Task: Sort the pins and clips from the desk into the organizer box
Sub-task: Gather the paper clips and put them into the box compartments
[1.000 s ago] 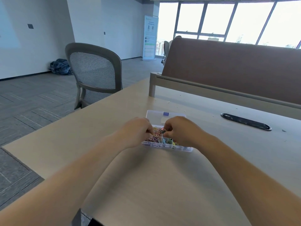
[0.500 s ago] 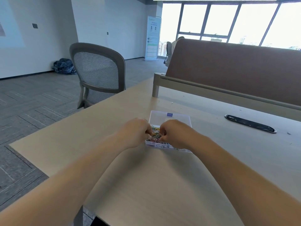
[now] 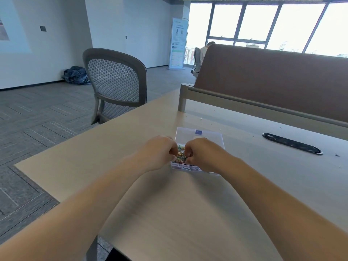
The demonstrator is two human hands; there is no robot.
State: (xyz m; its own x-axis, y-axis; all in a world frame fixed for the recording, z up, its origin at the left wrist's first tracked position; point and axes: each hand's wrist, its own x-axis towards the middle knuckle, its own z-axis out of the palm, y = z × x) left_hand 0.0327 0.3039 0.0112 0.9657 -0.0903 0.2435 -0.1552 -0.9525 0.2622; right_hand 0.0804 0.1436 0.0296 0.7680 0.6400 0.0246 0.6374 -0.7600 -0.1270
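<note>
My left hand (image 3: 160, 153) and right hand (image 3: 201, 153) curl into the organizer box (image 3: 207, 134), their hold hidden from me; I judge these light, tangly clips (image 3: 180, 157) want pinching singly by a loop.

- The left hand (image 3: 160, 153) and right hand (image 3: 203, 155) are close together, fingers curled, over the clear organizer box (image 3: 188, 168) on the desk (image 3: 169, 213).
- Coloured paper clips (image 3: 181, 153) show between the two hands; whether either hand pinches any is hidden.
- The lid (image 3: 207, 133) lies open just beyond the right hand.
- A mesh chair (image 3: 116, 85) stands well beyond the left hand.
</note>
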